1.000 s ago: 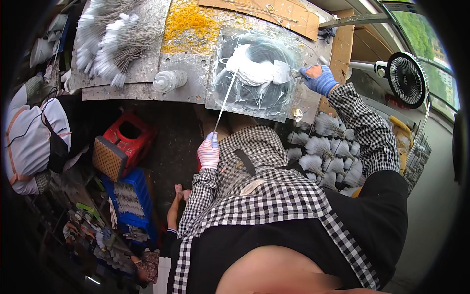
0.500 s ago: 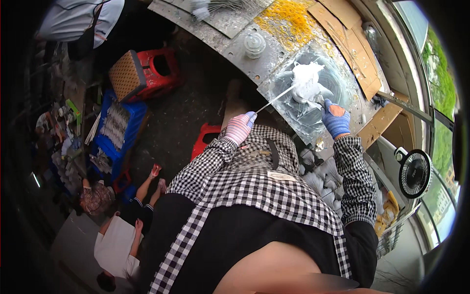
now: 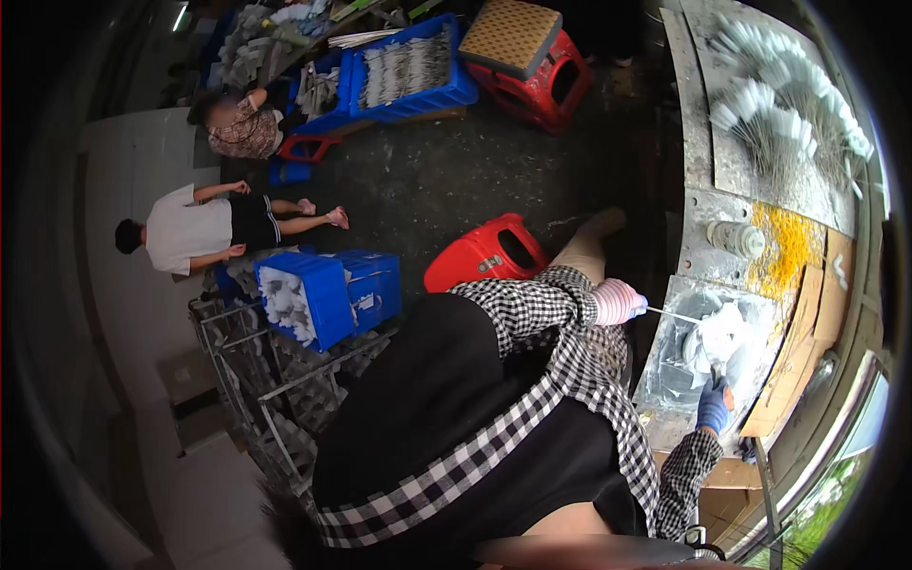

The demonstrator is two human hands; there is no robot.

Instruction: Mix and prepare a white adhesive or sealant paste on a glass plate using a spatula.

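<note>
Holding a thin white rod [image 3: 668, 313] right of centre frame: left hand [image 3: 617, 301], pink-gloved, fingers closed around the rod's near end; the far end reaches a mound of white material [image 3: 719, 339].

Right hand [image 3: 712, 407], blue-gloved, lower right of frame, resting at the mound's lower edge on a clear plastic sheet [image 3: 670, 375]. Whether it pinches anything or only presses flat cannot be told.

Worktop [image 3: 698, 214], grey metal, curving down the right side. On it: a small capped jar [image 3: 736, 238], a patch of yellow granules [image 3: 787, 255], rows of white-tipped sticks [image 3: 779, 114] at upper right.

Floor items: red plastic stool [image 3: 486, 256] at centre; a second red stool with woven seat [image 3: 529, 52] at top; blue crates [image 3: 328, 294] left of centre, more at upper centre.

Other persons: one in a white top [image 3: 185, 231] lying at left; another seated at upper left.

Risks, as judged: the rod looks slender and may bend or slip if levered hard against the mound; the plastic sheet could shift or tear should the blue-gloved hand lift; the jar stands close enough to be knocked by a wide sweep.
</note>
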